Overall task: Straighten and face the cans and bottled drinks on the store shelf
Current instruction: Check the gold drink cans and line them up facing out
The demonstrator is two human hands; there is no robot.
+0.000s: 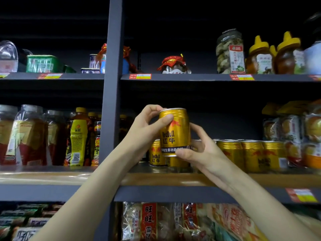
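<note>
A gold Red Bull can [175,132] is lifted above the middle shelf [173,180], upright with its label facing me. My left hand [147,126] grips its upper rim and side. My right hand [201,150] holds its bottom edge from the right. Below and behind it, another gold can [155,153] stands on the shelf facing front. A row of gold cans [250,155] runs to the right, with labels turned different ways.
Bottled drinks [78,136] and jars fill the left bay beyond the dark upright post [111,84]. Packaged fruit cups [302,140] stand at the far right. Jars and honey bottles [260,56] sit on the upper shelf. Snack bags [173,221] fill the shelf below.
</note>
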